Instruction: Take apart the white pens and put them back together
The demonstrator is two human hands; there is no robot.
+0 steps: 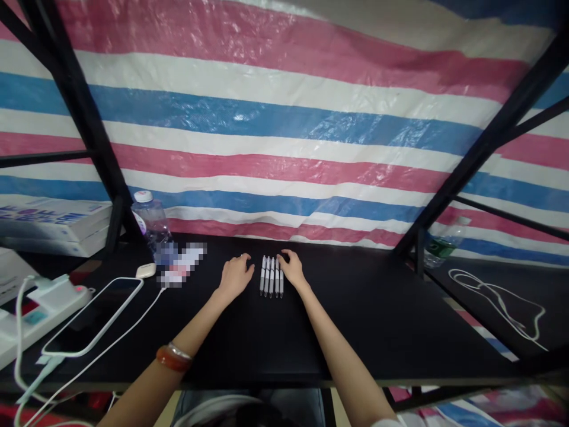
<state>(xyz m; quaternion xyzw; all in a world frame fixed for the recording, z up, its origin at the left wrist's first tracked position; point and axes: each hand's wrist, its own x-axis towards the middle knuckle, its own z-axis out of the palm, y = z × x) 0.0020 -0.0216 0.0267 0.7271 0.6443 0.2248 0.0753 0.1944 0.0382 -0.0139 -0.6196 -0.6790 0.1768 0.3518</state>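
Several grey-and-white pens (271, 277) lie side by side in a row, upright in my view, on the black table (267, 338). To the left of the row, my left hand (235, 276) rests on the tabletop with its fingers slightly bent and apart, holding nothing. A small gap separates it from the nearest pen. My right hand (292, 268) is at the right end of the row, fingers apart, with its thumb at the upper part of the rightmost pen. Whether it touches that pen is hard to tell.
At left are a phone (93, 317), a white earphone case (146, 271), a power strip (44, 317), cables, books (53, 222) and a clear bottle (153, 225). Black frame bars slope up both sides. Another bottle (444, 243) and a white cable (502, 305) lie beyond the right bar.
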